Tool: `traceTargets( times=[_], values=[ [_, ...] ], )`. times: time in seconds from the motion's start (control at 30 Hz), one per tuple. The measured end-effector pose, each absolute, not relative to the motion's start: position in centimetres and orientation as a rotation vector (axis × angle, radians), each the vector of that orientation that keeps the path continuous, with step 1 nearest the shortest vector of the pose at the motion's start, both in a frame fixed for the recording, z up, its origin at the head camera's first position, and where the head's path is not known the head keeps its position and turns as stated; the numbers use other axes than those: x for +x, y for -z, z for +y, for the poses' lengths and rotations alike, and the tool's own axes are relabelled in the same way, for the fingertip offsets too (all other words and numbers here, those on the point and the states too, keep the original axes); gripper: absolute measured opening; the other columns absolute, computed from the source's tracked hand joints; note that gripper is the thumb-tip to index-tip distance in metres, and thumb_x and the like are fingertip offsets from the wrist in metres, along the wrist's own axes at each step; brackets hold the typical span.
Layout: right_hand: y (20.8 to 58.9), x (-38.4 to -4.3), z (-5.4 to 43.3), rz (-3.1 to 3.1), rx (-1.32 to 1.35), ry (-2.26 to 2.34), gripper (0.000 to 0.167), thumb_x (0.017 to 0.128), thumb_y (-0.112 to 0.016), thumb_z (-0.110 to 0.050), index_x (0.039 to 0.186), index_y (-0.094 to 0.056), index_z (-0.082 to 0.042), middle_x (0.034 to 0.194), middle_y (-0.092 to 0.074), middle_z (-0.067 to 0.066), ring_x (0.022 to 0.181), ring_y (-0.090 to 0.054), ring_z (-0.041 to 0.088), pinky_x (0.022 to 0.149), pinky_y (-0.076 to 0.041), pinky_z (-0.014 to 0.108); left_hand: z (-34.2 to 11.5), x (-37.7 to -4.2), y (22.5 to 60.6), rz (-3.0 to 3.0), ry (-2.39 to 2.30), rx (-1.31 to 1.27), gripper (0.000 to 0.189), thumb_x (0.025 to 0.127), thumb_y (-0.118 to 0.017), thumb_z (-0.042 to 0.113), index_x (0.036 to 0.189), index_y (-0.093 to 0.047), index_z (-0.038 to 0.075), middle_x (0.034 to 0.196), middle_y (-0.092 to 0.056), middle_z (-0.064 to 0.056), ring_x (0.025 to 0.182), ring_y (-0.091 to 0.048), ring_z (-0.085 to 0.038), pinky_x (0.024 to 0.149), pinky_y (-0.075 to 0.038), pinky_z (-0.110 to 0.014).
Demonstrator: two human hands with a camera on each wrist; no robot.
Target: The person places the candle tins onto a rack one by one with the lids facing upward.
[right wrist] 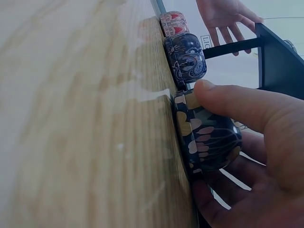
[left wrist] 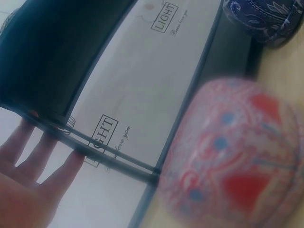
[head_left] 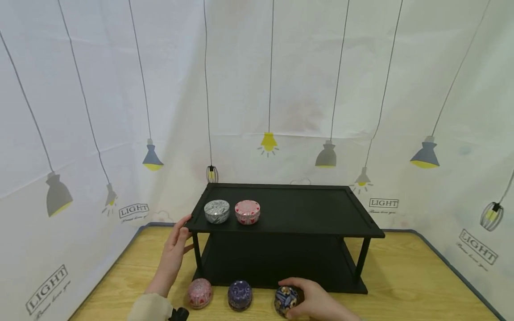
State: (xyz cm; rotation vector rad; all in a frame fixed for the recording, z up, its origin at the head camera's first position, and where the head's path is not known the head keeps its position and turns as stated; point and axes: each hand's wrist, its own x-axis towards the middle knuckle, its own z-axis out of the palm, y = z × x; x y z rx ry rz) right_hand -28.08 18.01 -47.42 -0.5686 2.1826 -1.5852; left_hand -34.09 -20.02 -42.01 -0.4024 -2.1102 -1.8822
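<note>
My right hand (head_left: 315,299) holds a round tin (right wrist: 209,133) patterned in dark blue with flowers and leaves, thumb on one side and fingers on the other. The tin stands on the table before the black two-tier rack (head_left: 305,209). My left hand (head_left: 174,247) touches the left edge of the rack's top shelf with its fingertips, fingers fairly straight and spread. Left of the held tin stand a purple-blue paisley tin (head_left: 240,295) and a pink-red tin (head_left: 200,293). On the top shelf, toward its left, are a grey-white tin (head_left: 217,211) and a pink tin with red hearts (head_left: 247,211).
The rack's lower shelf (head_left: 277,258) lies under the top one, between black posts (head_left: 362,258). A wooden table (head_left: 405,276) carries everything. Behind and at both sides hangs a pale curtain (head_left: 241,89) printed with lamps.
</note>
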Motion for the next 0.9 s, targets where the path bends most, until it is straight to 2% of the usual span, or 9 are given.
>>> traceTargets(
  times=[0.2, 0.33, 0.47, 0.7, 0.9],
  values=[
    [47.4, -28.0, 18.0, 2.148, -0.588, 1.621, 0.06, 0.077, -0.08, -0.004, 0.132, -0.056, 0.0, 0.122, -0.056, 0.011, 0.095, -0.061, 0.025, 0.076, -0.053, 0.037, -20.1, -34.0, 42.0, -2.108, 1.873, -0.376, 0.045, 0.107, -0.032, 0.033, 0.149, -0.035, 0.016, 0.148, -0.033, -0.013, 0.112, -0.049, -0.009, 0.097, -0.039, -0.06],
    [47.5, -28.1, 18.2, 2.146, -0.597, 1.636, 0.06, 0.077, -0.08, -0.003, 0.132, -0.056, 0.0, 0.12, -0.057, 0.011, 0.094, -0.062, 0.025, 0.075, -0.054, 0.036, -20.0, -34.0, 42.0, -2.105, 1.876, -0.383, 0.045, 0.107, -0.032, 0.033, 0.149, -0.035, 0.016, 0.148, -0.033, -0.014, 0.108, -0.049, -0.001, 0.097, -0.039, -0.061],
    [47.2, -28.1, 18.2, 2.149, -0.609, 1.636, 0.059, 0.078, -0.079, -0.005, 0.132, -0.056, 0.0, 0.12, -0.058, 0.01, 0.093, -0.063, 0.025, 0.074, -0.054, 0.036, -19.9, -34.1, 41.9, -2.102, 1.869, -0.387, 0.044, 0.107, -0.032, 0.032, 0.149, -0.035, 0.015, 0.147, -0.034, -0.014, 0.111, -0.048, -0.006, 0.097, -0.039, -0.06],
    [46.2, -28.1, 17.9, 2.249, -0.64, 1.566, 0.057, 0.079, -0.079, -0.008, 0.131, -0.058, -0.003, 0.121, -0.059, 0.008, 0.096, -0.061, 0.023, 0.077, -0.053, 0.038, -20.0, -34.2, 41.9, -2.102, 1.87, -0.406, 0.044, 0.107, -0.032, 0.032, 0.149, -0.034, 0.017, 0.15, -0.03, -0.015, 0.125, -0.04, -0.032, 0.098, -0.037, -0.062],
    [45.3, -28.1, 18.0, 2.34, -0.703, 1.493, 0.057, 0.078, -0.081, -0.016, 0.13, -0.06, -0.005, 0.122, -0.06, 0.006, 0.099, -0.06, 0.021, 0.078, -0.052, 0.032, -19.9, -34.1, 41.9, -2.09, 1.879, -0.413, 0.044, 0.107, -0.033, 0.031, 0.149, -0.035, 0.015, 0.15, -0.029, -0.016, 0.127, -0.039, -0.037, 0.098, -0.036, -0.064]
  ],
)
